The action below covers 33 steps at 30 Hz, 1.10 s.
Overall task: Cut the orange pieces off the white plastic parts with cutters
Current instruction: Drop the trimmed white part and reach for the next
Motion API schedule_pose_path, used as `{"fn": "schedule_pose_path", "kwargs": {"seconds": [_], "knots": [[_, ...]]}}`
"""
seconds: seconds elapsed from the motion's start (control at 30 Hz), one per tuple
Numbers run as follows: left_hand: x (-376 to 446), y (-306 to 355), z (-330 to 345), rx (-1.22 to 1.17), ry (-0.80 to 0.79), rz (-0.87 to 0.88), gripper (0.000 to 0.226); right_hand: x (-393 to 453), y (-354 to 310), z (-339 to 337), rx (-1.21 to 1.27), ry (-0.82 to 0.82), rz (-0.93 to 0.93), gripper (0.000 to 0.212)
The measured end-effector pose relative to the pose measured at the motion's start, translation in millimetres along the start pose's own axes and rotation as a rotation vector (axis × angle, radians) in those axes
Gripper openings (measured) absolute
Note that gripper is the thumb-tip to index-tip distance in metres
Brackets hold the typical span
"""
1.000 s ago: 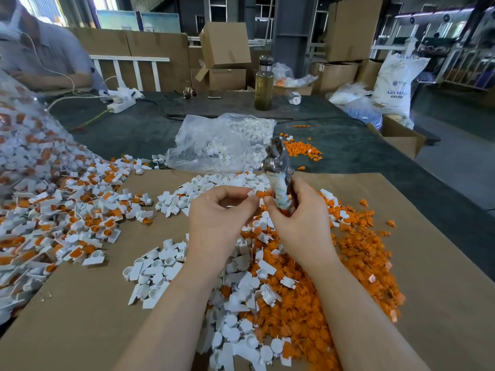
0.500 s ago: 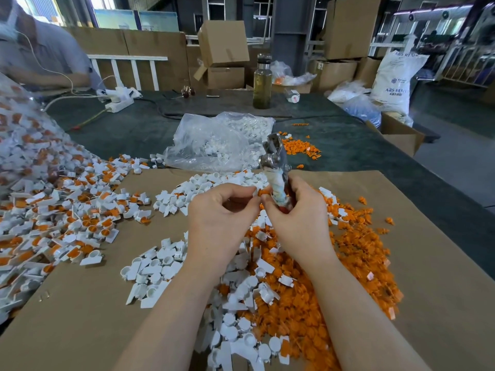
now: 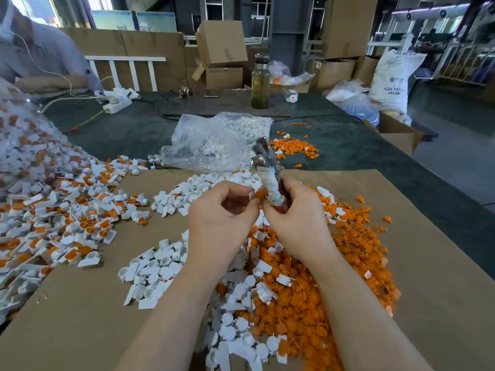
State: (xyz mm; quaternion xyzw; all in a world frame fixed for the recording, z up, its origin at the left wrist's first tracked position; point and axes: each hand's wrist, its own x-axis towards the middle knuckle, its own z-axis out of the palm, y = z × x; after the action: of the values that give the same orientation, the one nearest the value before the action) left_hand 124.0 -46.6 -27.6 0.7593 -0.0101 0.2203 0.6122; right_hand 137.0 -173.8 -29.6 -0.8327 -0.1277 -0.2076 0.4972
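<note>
Since a second ago your hands have barely shifted, but an orange piece (image 3: pixel 259 194) now shows between your fingertips where only white showed before. Your left hand (image 3: pixel 223 212) pinches a white plastic part (image 3: pixel 251 195) with thumb and forefinger, holding it up off the cardboard sheet (image 3: pixel 442 236) so the joint faces the tool. Your right hand (image 3: pixel 297 218) curls round the wrapped handles of the cutters (image 3: pixel 267 178), whose metal head points up and away from you; whether the blades are parted you cannot tell from here. Holding both close together above the heap lets offcuts drop straight onto the orange pile (image 3: pixel 334 277) beneath. Trimmed white parts (image 3: pixel 158 271) lie just left of your wrists, while untrimmed ones (image 3: pixel 67 210) spread toward the left edge of the worktop (image 3: pixel 361 156), within easy reach of your feeding hand. A clear bag (image 3: pixel 214 140) sits beyond the sheet's far edge. By my reading, the cut on this part is about to happen.
</note>
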Motion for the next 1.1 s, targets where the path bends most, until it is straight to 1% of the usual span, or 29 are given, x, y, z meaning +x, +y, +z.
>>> {"fn": "schedule_pose_path", "kwargs": {"seconds": [0.1,0.2,0.33,0.43,0.57,0.7,0.9,1.1], "knots": [[1,-2,0,0.013,0.034,-0.026,0.012,0,1,0,-0.02,-0.05,0.013,0.02],[5,-4,-1,-0.02,0.056,-0.093,0.014,2,0,-4,-0.045,-0.093,0.022,0.014],[8,-3,-5,-0.233,0.041,-0.182,0.012,2,2,-15,0.013,-0.178,0.069,0.015],[9,-2,-8,-0.373,0.02,-0.213,0.009,2,5,-22,0.01,-0.267,0.091,0.013],[10,-2,-11,-0.438,0.019,-0.198,0.008,1,4,-26,-0.039,-0.375,0.108,0.02],[11,-2,-12,-0.47,0.022,-0.195,0.008,2,1,-28,-0.048,-0.459,0.103,0.02],[13,-2,-13,-0.474,0.021,-0.183,0.008,1,1,-30,-0.034,-0.501,0.128,0.019],[14,-5,-13,-0.454,0.025,-0.148,0.009,1,2,-28,0.041,-0.549,0.162,0.018]]}}
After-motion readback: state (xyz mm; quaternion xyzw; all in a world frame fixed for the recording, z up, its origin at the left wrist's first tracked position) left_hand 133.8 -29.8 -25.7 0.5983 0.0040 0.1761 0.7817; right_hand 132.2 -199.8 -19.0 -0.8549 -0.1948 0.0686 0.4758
